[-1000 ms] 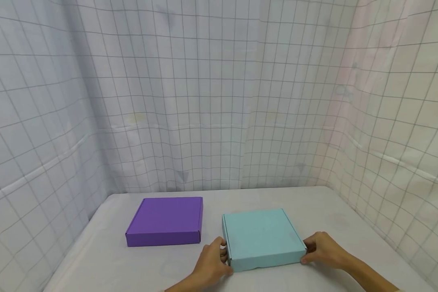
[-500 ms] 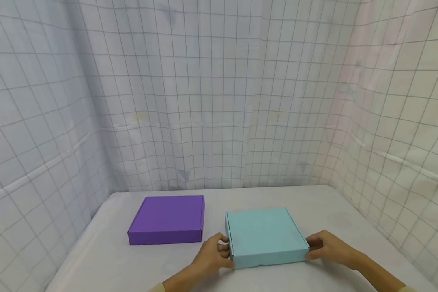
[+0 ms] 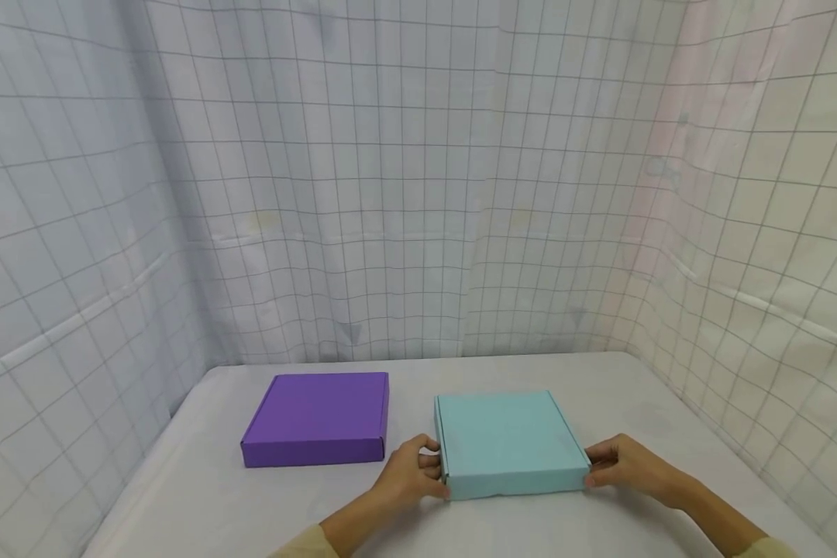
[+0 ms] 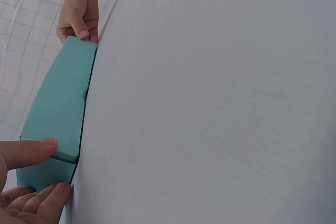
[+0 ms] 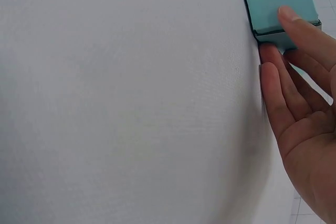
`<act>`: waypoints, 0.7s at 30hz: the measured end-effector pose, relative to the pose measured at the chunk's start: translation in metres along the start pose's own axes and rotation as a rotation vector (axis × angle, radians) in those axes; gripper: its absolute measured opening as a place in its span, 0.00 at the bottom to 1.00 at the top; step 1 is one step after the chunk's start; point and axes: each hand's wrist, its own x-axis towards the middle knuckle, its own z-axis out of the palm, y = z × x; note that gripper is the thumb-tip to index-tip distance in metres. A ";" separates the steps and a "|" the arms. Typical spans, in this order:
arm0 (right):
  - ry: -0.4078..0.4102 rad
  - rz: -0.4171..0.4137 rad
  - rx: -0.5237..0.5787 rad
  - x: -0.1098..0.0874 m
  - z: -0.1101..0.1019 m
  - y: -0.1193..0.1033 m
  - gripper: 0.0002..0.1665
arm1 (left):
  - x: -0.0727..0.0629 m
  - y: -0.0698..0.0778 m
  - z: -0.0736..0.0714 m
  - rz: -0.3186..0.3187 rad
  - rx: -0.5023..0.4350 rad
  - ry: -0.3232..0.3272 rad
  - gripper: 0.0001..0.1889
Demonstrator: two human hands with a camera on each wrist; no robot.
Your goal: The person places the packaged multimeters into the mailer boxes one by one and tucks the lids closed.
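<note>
A flat light-teal cardboard box with its lid closed lies on the white-covered table. My left hand grips its near left corner, thumb on the front face and fingers along the left side. At the near right corner my right hand holds it the same way, as the right wrist view shows with the thumb on the front face and fingers at the end. A closed purple box of similar shape sits to the left, apart from the teal one and touched by neither hand.
The white cloth covers the whole table. Grid-patterned white curtains hang behind it and along both sides. A strip of table separates the two boxes.
The teal box has shifted a little away from me and turned slightly, its front edge now more level. Both hands have moved with it, keeping their hold. The purple box stays put.
</note>
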 end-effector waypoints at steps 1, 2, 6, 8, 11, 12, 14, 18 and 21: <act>0.002 0.002 -0.006 0.000 -0.001 0.000 0.33 | 0.002 0.001 0.001 -0.006 0.005 0.002 0.32; 0.004 0.003 -0.013 0.001 -0.002 0.001 0.33 | 0.004 0.001 0.001 -0.011 0.012 0.004 0.32; 0.009 0.012 -0.037 0.003 -0.006 0.003 0.33 | 0.010 0.002 0.003 -0.021 0.016 0.008 0.32; 0.011 0.017 -0.042 0.004 -0.008 0.004 0.33 | 0.013 0.003 0.003 -0.018 0.023 0.009 0.32; 0.017 0.028 -0.043 0.005 -0.010 0.005 0.34 | 0.016 0.003 0.003 -0.014 0.032 0.012 0.32; 0.021 0.032 -0.043 0.006 -0.010 0.005 0.34 | 0.017 0.003 0.003 -0.016 0.029 0.013 0.32; 0.027 0.039 -0.040 0.007 -0.011 0.006 0.34 | 0.019 0.002 0.003 -0.017 0.018 0.016 0.33; 0.031 0.032 -0.032 0.008 -0.013 0.006 0.33 | 0.023 0.002 0.003 -0.010 0.010 0.018 0.33; 0.033 0.026 -0.024 0.009 -0.014 0.006 0.34 | 0.026 0.002 0.003 -0.008 0.031 0.020 0.32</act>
